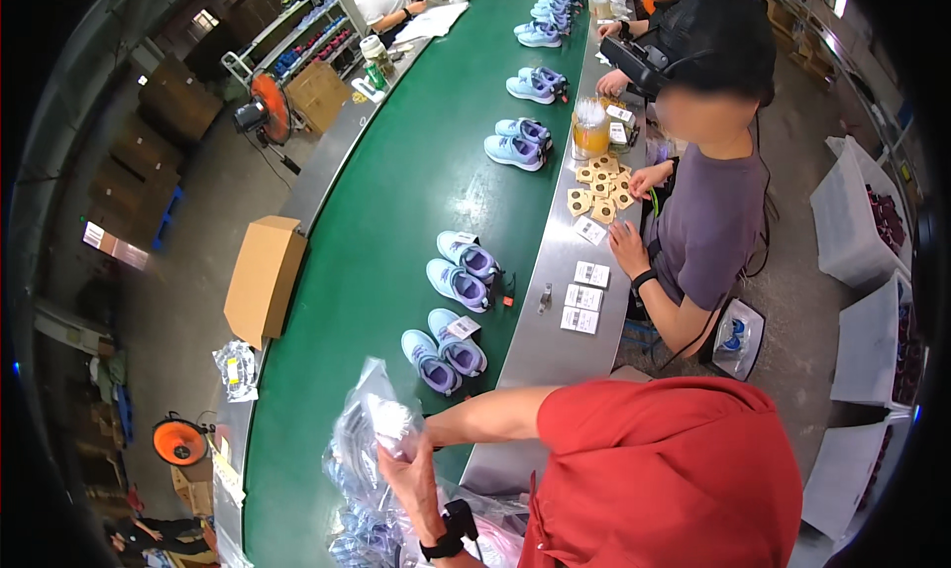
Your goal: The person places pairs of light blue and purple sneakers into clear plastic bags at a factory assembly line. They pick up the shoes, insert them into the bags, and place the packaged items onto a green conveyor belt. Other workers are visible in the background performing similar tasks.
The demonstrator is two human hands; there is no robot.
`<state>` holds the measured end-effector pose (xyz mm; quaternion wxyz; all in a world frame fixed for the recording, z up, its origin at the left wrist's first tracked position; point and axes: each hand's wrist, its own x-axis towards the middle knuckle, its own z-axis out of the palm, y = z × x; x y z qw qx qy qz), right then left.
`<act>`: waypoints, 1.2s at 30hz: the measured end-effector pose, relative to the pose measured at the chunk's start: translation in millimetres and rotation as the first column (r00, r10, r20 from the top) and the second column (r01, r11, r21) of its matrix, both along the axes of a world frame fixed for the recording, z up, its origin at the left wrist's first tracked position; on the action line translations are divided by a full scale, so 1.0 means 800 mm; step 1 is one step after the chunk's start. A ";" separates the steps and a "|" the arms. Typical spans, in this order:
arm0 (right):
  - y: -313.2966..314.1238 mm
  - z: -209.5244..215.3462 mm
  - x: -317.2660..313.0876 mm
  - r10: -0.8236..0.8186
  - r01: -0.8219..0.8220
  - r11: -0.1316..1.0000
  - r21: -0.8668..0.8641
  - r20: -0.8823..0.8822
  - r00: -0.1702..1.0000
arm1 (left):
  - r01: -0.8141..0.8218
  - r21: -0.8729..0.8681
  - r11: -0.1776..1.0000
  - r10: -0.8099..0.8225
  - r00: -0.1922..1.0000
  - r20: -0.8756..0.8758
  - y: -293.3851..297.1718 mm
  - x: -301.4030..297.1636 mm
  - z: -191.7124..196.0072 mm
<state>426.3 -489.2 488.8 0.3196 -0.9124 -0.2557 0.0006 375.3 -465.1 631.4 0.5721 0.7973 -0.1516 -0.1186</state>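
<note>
- Left hand (pixel 408 477), one, black band at wrist: fingers bent and closed about the lower part of a clear plastic bag (pixel 369 398).
- Right hand (pixel 428 433), one: mostly hidden behind left hand and bag; cannot tell how its fingers stand.
- Clear plastic bag, one, with whitish contents: held above the near end of the green conveyor (pixel 376 202), mouth end tilted up.
- Bagged goods (pixel 359 528), a heap, bluish in clear wrapping: on the conveyor's near end, below the hands.
- Nearest shoes (pixel 436 355), one pair, light blue with lilac lining, white tag attached: just beyond the bag, toward the conveyor's right edge.
- Further matching pairs: in a row toward the far end.
- Brown carton (pixel 265 283), one: at the conveyor's left edge.
- White labels (pixel 581 299), three stacks: on the metal ledge along the right edge.
- Tan cards (pixel 600 188), loose pile: farther along that ledge, beside a co-worker's hands (pixel 628 248).
</note>
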 end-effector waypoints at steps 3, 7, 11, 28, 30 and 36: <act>0.018 -0.036 0.015 -0.052 0.053 0.998 0.033 -0.028 0.998 | -0.156 0.009 0.988 0.156 0.981 -0.117 0.026 0.009 0.019; -0.049 -0.030 -0.046 0.065 -0.056 0.998 0.037 -0.333 0.941 | -0.438 -0.159 0.885 0.359 0.858 -0.368 0.085 0.039 -0.017; -0.115 0.005 -0.079 0.223 0.400 0.727 0.558 -0.743 0.631 | -0.264 -0.250 0.932 0.247 0.964 -0.097 0.079 0.036 -0.069; -0.141 0.116 -0.120 -0.075 0.049 0.996 0.074 0.394 0.916 | -0.471 -0.215 0.856 0.456 0.882 -0.116 0.024 -0.010 -0.056; -0.144 0.035 -0.090 -0.225 0.201 0.973 0.109 0.283 0.932 | -0.209 -0.068 0.976 0.213 0.975 0.059 -0.019 -0.045 -0.016; -0.145 -0.006 -0.055 -0.194 0.211 0.958 -0.196 0.105 0.975 | -0.402 -0.005 0.915 0.399 0.906 0.138 0.012 -0.047 0.010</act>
